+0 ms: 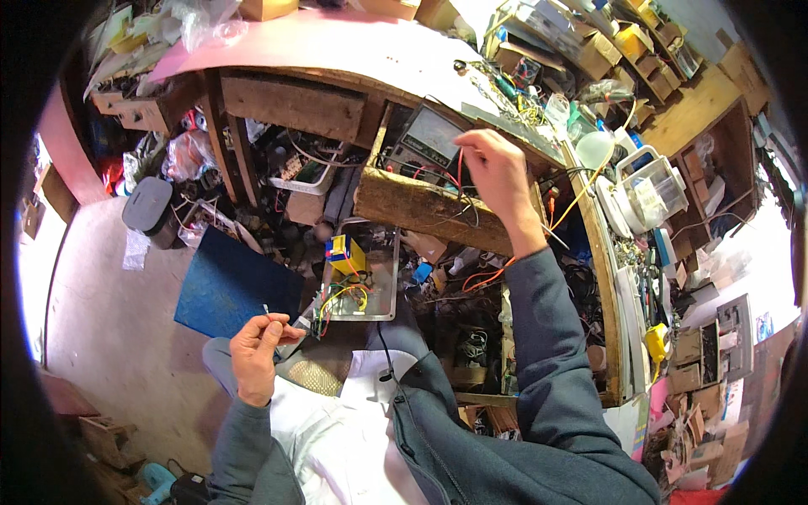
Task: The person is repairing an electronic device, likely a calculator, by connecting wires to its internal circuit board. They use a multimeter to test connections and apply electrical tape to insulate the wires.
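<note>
My left hand [258, 353] is closed in a pinch over my lap, a small pale tip showing at its fingers; what it grips is too small to name. Beside it, a small dark part [318, 324] with thin coloured wires hangs at the corner of a metal tray [389, 290]. In that tray rests a blue and yellow box [346, 254], with yellow and red wires [353, 290] below it. My right hand [497, 172] is raised over an open wooden drawer [421, 204], its fingers curled at a red lead [459, 172]. Behind the lead, an analog meter [429, 135] leans inside the drawer.
A blue board [236, 278] lies left of the tray. Farther left stands a dark lidded bin [148, 206]. The workbench [337, 42] has a pink top. To the right are a clear-jugged appliance [652, 195], tools and loose cables along a wooden edge [602, 278].
</note>
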Available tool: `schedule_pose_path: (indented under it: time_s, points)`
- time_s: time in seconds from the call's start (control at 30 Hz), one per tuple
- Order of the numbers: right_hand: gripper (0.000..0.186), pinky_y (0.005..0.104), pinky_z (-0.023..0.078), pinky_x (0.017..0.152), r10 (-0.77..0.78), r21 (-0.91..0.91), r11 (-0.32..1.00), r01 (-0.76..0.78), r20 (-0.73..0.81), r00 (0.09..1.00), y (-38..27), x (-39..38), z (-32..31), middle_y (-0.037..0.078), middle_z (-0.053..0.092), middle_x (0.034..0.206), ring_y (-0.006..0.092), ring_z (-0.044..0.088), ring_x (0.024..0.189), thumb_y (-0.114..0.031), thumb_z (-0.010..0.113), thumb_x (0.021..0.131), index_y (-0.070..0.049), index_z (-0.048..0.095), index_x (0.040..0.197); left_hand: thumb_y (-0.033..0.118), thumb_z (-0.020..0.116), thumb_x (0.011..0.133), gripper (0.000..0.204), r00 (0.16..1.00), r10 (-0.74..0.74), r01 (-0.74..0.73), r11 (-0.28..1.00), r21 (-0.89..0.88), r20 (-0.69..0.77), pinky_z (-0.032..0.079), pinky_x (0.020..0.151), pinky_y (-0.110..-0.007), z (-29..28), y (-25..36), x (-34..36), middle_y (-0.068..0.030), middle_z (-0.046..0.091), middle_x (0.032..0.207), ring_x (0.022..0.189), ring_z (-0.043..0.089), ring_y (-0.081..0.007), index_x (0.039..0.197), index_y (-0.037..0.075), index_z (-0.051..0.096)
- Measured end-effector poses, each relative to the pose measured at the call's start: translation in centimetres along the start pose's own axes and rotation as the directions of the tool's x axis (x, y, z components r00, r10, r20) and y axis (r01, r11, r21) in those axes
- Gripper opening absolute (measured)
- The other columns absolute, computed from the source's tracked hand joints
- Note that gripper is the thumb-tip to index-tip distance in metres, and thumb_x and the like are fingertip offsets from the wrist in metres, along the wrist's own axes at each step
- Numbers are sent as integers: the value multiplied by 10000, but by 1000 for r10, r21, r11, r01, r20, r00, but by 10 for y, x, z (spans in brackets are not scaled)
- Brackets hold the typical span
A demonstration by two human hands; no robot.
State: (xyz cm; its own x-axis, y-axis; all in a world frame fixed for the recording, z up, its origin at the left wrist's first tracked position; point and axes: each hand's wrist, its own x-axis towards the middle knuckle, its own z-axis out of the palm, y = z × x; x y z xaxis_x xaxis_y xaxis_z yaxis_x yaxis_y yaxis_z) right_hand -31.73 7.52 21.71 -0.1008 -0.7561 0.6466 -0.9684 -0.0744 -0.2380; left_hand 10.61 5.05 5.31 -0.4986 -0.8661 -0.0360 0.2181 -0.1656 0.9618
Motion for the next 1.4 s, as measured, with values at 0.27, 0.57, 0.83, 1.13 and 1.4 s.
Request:
schedule_pose_path:
  time_s: [0.27, 0.57, 0.83, 1.13, 1.4]
  points:
    - [198, 450, 542, 750, 212, -387, 897, -213, -47, 976, 26, 35, 28, 144, 659, 914, 358, 666, 860, -240, 755, 860, -68, 664, 896, 100, 543, 1041, 192, 1000, 7, -7, 1000, 0, -27, 591, 820, -321, -4, 4, -6, -139, 742, 909, 867, 733, -206, 1081, -48, 659]
    - [59, 435, 535, 797, -167, -471, 856, 214, 141, 976, 34, 28, 33, 102, 684, 869, 352, 667, 885, -113, 696, 804, -78, 699, 851, 153, 554, 1044, 202, 1000, -28, 28, 1000, 8, -3, 597, 791, -330, 1, 0, -8, -137, 739, 909, 864, 735, -219, 1065, -21, 655]
    - [126, 435, 564, 783, 116, -316, 947, 58, 504, 856, 29, 38, 43, 112, 727, 890, 335, 700, 895, -189, 712, 788, -110, 731, 885, 146, 553, 1043, 198, 999, -52, 52, 998, 34, -5, 596, 802, -334, 2, 2, -9, -137, 741, 910, 856, 736, -218, 1072, -21, 654]
    - [285, 462, 568, 713, 81, -446, 868, 219, 562, 823, 21, 36, 73, 132, 722, 807, 357, 709, 807, -376, 754, 813, -92, 757, 832, 129, 547, 1041, 187, 998, -57, 58, 998, 28, -9, 589, 788, -319, -1, -1, -11, -142, 743, 917, 847, 730, -205, 1073, -21, 654]
    - [328, 463, 574, 718, 72, -489, 816, 309, 616, 784, 17, 45, 86, 179, 724, 829, 370, 717, 829, -351, 805, 778, -33, 753, 841, 128, 551, 1040, 187, 998, -64, 65, 998, -11, 4, 591, 789, -320, 2, -6, -15, -142, 744, 919, 861, 733, -208, 1064, -20, 663]
